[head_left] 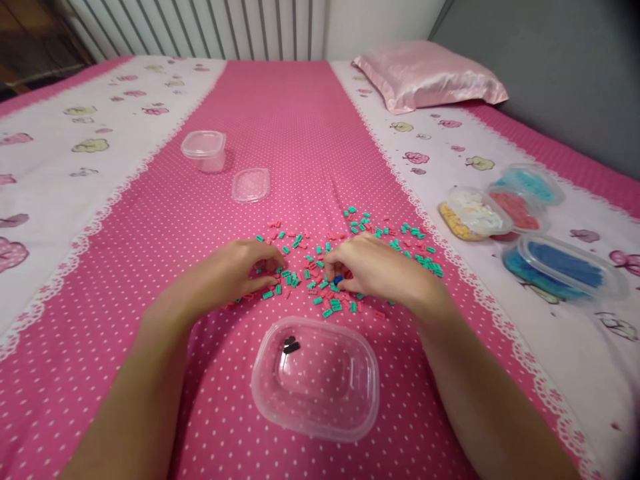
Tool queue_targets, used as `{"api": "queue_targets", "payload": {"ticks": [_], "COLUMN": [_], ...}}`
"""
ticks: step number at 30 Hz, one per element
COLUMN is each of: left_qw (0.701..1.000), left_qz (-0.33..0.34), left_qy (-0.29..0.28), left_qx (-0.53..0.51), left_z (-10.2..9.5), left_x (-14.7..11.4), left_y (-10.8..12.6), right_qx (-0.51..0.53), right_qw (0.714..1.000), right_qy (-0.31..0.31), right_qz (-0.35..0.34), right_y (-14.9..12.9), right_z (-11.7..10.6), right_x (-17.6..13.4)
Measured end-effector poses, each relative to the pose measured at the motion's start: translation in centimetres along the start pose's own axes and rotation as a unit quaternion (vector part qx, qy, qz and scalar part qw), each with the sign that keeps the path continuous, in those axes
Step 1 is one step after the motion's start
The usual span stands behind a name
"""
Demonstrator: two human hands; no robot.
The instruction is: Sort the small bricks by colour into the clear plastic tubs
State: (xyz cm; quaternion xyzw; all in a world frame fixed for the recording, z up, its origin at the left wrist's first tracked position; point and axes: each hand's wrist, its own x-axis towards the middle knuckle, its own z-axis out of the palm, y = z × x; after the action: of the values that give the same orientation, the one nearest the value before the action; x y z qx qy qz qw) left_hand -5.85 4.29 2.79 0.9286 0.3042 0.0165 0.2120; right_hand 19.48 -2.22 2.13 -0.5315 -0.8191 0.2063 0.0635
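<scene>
Small green and red toy building bricks [336,305] lie scattered over the pink dotted bedspread. My left hand [237,267] rests low among those on the left, its fingers bent and the thumb apart from them. On the right, my right hand [377,267] curls over the pile, with a blue brick [339,279] between its thumb and fingers. Its palm hides some of the bricks beneath. Close to me lies a clear plastic lid or shallow tray [315,427], with a few black bricks [291,345] in its far left part.
Clear tubs stand at the right: one of blue pieces [565,267], one of red [517,208], one of light blue [533,183], one of yellow [457,223] topped with white. A lidded tub [205,152] and loose lid [251,185] lie farther left. A pillow [430,73] sits behind.
</scene>
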Motion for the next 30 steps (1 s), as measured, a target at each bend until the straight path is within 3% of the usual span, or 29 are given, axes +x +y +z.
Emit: {"api": "queue_targets", "payload": {"ticks": [16,20,24,27,30], "left_qw": [1.0,1.0,1.0,1.0,1.0], "left_qz": [0.0,0.006,0.002,0.003,0.003], "left_qy": [0.004,0.007,0.006,0.005,0.007], "left_qx": [0.0,-0.004,-0.01,-0.01,-0.008], "left_z": [0.0,0.1,0.3,0.3,0.2], "left_x": [-0.1,-0.2,-0.3,-0.4,-0.4], "left_y": [0.0,0.1,0.1,0.1,0.1], "right_qx": [0.014,0.048,0.097,0.112,0.092], "right_qw": [0.999,0.998,0.994,0.982,0.98], "right_qy": [-0.031,-0.037,-0.021,-0.053,-0.061], "right_qz": [0.028,0.036,-0.05,-0.144,-0.165], "right_y": [0.3,-0.3,-3.3,-6.3,-8.2], "right_z": [-0.6,-1.7,-2.3,-1.2,0.6], "right_x": [0.1,-0.7,-2.2,-3.0,-3.2]}}
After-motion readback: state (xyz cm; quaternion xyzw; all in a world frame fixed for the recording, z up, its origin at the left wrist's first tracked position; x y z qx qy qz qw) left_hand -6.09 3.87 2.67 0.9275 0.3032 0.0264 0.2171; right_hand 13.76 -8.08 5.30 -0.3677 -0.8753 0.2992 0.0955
